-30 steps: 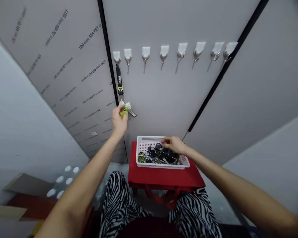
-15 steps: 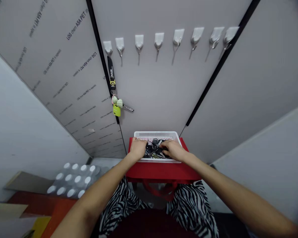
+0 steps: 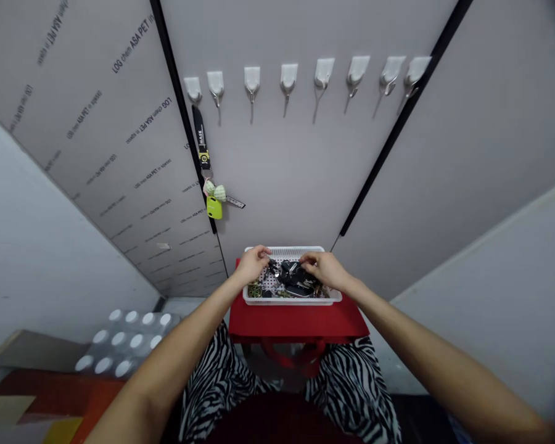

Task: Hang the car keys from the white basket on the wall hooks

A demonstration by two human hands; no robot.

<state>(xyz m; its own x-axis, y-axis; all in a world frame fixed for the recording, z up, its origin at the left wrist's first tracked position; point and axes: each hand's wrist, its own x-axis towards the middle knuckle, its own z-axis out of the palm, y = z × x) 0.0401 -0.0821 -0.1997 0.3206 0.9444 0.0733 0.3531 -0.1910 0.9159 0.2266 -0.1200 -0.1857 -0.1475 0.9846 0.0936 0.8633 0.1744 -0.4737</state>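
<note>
A white plastic basket (image 3: pixel 287 302) holds a jumble of dark keys and key fobs (image 3: pixel 296 276), with thin greenish-gold pieces (image 3: pixel 254 290) in its near left corner. Over the basket's left side is my left hand (image 3: pixel 253 265), fingers pinched together beside a small dark piece. My right hand (image 3: pixel 326 269) reaches in from the right, its thumb and fingers closed at the edge of the dark pile. What either hand grips is too small to make out.
White adhesive hooks (image 3: pixel 252 80) line the wall ahead. From the leftmost hangs a black strap (image 3: pixel 200 132) with a yellow-green tag (image 3: pixel 214 208). The basket rests on a red surface (image 3: pixel 296 324). Several white-capped bottles (image 3: pixel 118 339) stand at lower left.
Both hands have lifted slightly from deeper in the basket. The dark items have shifted, baring the basket's left floor and corner. My view has moved a little.
</note>
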